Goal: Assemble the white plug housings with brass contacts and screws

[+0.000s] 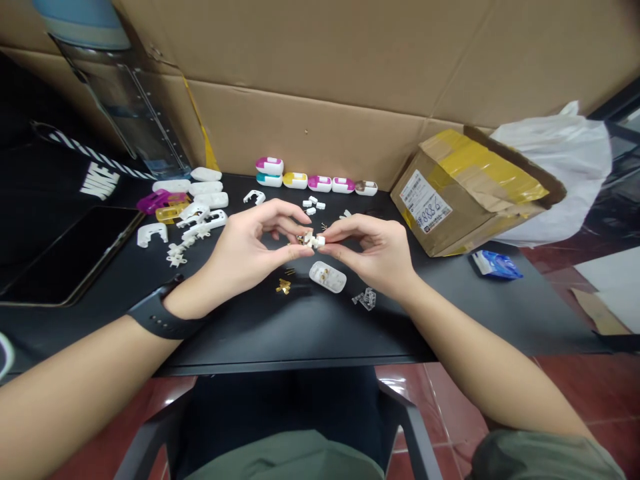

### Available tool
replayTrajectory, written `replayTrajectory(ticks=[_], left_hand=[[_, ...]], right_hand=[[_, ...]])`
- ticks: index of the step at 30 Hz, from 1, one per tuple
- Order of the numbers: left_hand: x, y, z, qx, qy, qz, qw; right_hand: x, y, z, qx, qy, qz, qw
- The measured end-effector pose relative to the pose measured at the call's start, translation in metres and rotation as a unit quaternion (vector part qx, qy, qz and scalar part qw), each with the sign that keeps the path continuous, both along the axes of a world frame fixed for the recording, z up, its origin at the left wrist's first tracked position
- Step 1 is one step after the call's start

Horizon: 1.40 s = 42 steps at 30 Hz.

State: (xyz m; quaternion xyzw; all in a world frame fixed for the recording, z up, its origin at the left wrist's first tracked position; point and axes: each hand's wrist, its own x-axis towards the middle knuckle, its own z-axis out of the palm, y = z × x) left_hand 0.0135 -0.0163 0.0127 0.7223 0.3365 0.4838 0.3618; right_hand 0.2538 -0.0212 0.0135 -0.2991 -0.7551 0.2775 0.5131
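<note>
Above the middle of the black table, my left hand (260, 240) pinches a small white plastic part (311, 239) between thumb and fingertips. A bit of brass colour shows at its left side. Opposite it, my right hand (375, 250) is closed at the right end of the same part, fingertips on a small white block there. Whether that block is separate I cannot tell. Just below the hands lies an oval white shell (328, 277) with small brass bits in it. Brass-coloured metal pieces (283, 286) lie left of the shell, and clear plastic pieces (367, 299) to its right.
Left are white shells (210, 200), purple covers (154, 201), small white brackets (176, 255) and a tablet-like device (70, 257). Behind the hands sit small white blocks (311, 211) and a row of coloured cases (320, 183). A taped carton (445, 200) stands right, a bottle (145, 113) back left.
</note>
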Motion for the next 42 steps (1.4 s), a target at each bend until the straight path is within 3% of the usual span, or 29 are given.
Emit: replayTrajectory(ticks=[11,28,42], left_hand=[[0.0020,-0.0022,-0.0008,0.015,-0.003,0.014,1.000],[-0.0038,-0.0041,-0.0045,0.068,0.017,0.042,0.997],[0.0010,-0.0021,-0.0065,0.033,0.002,0.007,0.999]], right_hand=[[0.0013,-0.0040,0.0057,0.037,-0.018,-0.005,0.999],[0.0005,-0.0051,0.0076,-0.075,0.020,0.023,0.997],[-0.0020,-0.0038,0.0014,-0.030,0.022,0.021,0.999]])
